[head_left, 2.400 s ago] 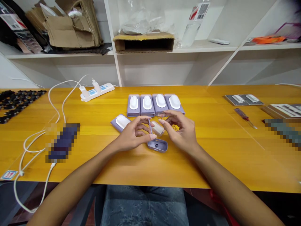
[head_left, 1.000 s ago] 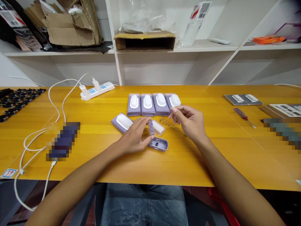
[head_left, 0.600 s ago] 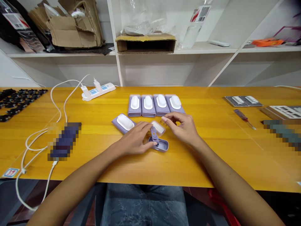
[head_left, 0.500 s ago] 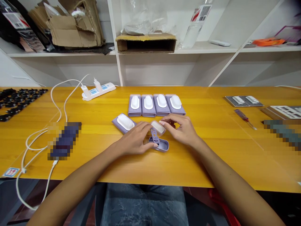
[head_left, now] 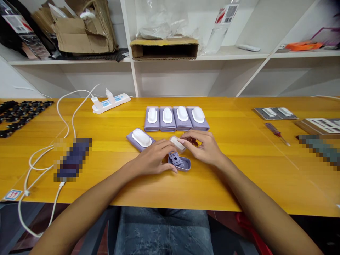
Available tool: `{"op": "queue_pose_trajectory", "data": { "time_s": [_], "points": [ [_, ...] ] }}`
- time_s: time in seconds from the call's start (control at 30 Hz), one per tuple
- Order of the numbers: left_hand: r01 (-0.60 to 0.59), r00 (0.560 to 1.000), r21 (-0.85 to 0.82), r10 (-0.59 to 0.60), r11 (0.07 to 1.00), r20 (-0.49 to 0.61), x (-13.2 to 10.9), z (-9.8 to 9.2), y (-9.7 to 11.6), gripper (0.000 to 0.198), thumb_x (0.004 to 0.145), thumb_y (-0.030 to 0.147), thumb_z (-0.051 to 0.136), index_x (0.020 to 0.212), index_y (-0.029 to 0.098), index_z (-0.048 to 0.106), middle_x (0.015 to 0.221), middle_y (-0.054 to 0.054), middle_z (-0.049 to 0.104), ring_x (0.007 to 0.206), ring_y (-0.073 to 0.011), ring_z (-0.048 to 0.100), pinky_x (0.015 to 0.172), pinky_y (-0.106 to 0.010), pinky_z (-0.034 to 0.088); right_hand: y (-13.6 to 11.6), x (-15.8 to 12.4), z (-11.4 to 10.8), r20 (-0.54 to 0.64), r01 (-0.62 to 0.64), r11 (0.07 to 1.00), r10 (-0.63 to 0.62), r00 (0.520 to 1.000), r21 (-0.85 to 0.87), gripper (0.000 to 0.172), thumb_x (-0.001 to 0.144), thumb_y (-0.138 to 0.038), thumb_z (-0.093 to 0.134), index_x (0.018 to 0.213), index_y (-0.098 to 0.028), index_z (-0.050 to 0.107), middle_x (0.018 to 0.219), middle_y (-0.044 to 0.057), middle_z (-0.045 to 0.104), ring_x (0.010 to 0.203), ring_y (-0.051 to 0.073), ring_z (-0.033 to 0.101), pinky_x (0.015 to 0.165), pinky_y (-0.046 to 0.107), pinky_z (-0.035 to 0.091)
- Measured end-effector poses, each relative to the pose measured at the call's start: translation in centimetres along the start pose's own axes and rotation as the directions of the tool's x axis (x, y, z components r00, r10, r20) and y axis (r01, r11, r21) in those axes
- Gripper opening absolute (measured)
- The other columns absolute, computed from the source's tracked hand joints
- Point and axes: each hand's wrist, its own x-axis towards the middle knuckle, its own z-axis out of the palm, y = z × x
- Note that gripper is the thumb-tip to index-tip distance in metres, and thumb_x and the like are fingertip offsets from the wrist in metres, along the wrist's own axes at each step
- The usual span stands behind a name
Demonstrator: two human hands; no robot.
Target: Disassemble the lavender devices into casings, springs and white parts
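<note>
My left hand (head_left: 156, 157) is curved over the left end of a small purple oval tray (head_left: 186, 165), thumb and fingers apart. A flat purple insert with round cut-outs (head_left: 175, 159) lies at a slant in that tray, between the thumb and fingers. Just beyond the tray, my right hand (head_left: 203, 145) pinches the right end of a translucent whitish cover (head_left: 177, 144). Left of the cover, a purple case with a white brush-like oval top (head_left: 141, 137) lies at an angle, partly behind my left hand.
Several purple cases with white oval tops (head_left: 167, 118) stand in a row behind my hands. A power strip (head_left: 113, 102), white cables and a blurred phone (head_left: 74, 159) lie to the left. Rightward are a screwdriver (head_left: 276, 134) and a grey panel (head_left: 276, 113). White shelves rise behind the table.
The purple insert has tipped down from standing upright into the tray, and my left fingers have come off it. My right hand has shifted slightly left over the cover.
</note>
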Motion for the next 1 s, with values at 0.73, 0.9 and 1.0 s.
{"op": "queue_pose_trajectory", "data": {
  "time_s": [0.73,0.9,1.0],
  "points": [
    [0.01,0.996,0.409,0.025,0.912,-0.082,-0.2,1.2,-0.9,0.022,0.114,0.024,0.053,0.11,0.014,0.073,0.111,-0.014,0.076,0.104,-0.0264,0.07,0.092,-0.044,0.062,-0.9,0.1,-0.2,0.367,0.186,0.978,-0.139,0.92,-0.096,0.045,0.097,-0.055,0.08,0.125,-0.021,0.074,0.13,0.016,0.071,0.119,0.036,0.063,0.106,0.055,0.055],
    [0.007,0.993,0.469,0.05,0.883,-0.11,-0.1,1.3,-1.0,0.019,0.112,0.021,0.054,0.109,0.014,0.072,0.111,-0.013,0.075,0.103,-0.0262,0.069,0.091,-0.043,0.062,-1.0,0.0,0.3,0.423,0.206,0.962,-0.114,0.899,-0.178,0.041,0.098,-0.048,0.079,0.13,-0.023,0.071,0.138,0.016,0.065,0.128,0.039,0.055,0.114,0.062,0.05],
    [-0.001,0.988,0.484,0.077,0.875,-0.137,0.0,1.2,-1.0,0.019,0.112,0.021,0.054,0.105,0.015,0.072,0.11,-0.013,0.074,0.103,-0.0258,0.069,0.092,-0.043,0.062,-0.7,-0.2,0.7,0.41,0.2,0.961,-0.108,0.906,-0.188,0.035,0.1,-0.041,0.073,0.131,-0.024,0.07,0.138,0.017,0.064,0.134,0.04,0.053,0.116,0.064,0.048]
  ]
}}
